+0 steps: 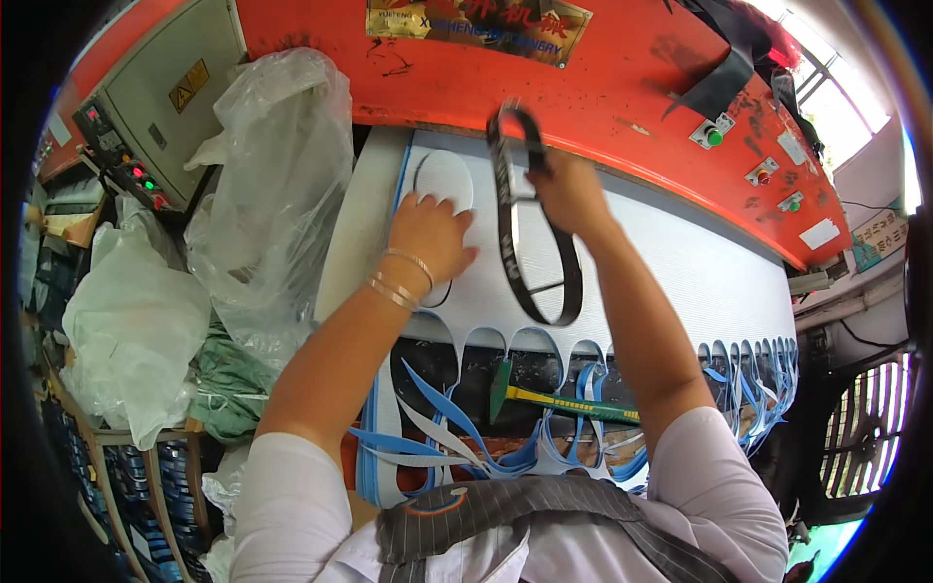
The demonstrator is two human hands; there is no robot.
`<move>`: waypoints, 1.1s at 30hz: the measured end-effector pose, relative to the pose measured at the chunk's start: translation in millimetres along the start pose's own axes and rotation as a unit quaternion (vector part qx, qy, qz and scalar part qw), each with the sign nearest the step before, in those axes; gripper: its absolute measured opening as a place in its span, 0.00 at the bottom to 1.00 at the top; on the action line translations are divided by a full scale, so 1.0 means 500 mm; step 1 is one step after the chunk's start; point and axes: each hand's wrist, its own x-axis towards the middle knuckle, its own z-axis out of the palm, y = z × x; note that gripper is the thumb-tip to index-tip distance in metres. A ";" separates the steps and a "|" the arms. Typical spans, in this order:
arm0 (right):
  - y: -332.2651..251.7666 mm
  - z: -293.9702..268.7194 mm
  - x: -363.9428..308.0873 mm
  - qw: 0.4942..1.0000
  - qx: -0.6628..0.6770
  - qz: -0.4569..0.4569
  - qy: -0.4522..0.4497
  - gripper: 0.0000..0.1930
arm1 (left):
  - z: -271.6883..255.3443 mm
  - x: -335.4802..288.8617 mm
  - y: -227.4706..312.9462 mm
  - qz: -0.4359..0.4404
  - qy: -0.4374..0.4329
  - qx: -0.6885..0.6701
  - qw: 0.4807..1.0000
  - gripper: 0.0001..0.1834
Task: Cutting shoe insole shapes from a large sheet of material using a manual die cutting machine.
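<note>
My right hand [571, 197] grips the far right side of a black sole-shaped cutting die [507, 233], a band with crossbars inside. The die is tilted and slightly blurred, over a white ribbed foam sheet [680, 257] with blue edges. To its left, my left hand [432, 241] rests with fingers apart on a sole-shaped piece [447, 173] cut in the sheet. That hand hides the middle of the piece; its outline shows beyond the fingertips and below the palm. Scalloped cut-outs run along the sheet's near edge.
A red machine beam [622, 97] with push buttons spans the far side. Nearer me lie a green-headed hammer [569, 403] and blue-white foam offcuts [437, 398]. Clear plastic bags [282, 175] and a grey control cabinet [160, 107] stand left.
</note>
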 end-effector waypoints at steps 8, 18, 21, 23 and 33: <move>0.032 0.160 0.005 0.969 -0.073 0.200 -0.122 0.16 | 0.152 0.038 -0.058 -0.086 0.061 -0.118 0.987 0.26; 0.025 0.128 -0.271 0.990 0.037 -0.041 -0.128 0.46 | 0.133 -0.101 -0.010 -0.039 0.048 -0.136 0.989 0.23; 0.020 0.145 -0.291 0.993 0.048 -0.051 -0.090 0.40 | 0.147 -0.109 -0.008 -0.040 0.055 -0.138 0.988 0.23; 0.026 0.144 -0.292 0.994 0.055 -0.064 -0.076 0.38 | 0.147 -0.104 -0.003 -0.038 0.055 -0.141 0.988 0.23; 0.058 0.153 -0.229 0.995 0.037 -0.085 -0.044 0.33 | 0.146 -0.024 -0.021 -0.044 0.021 -0.104 0.993 0.23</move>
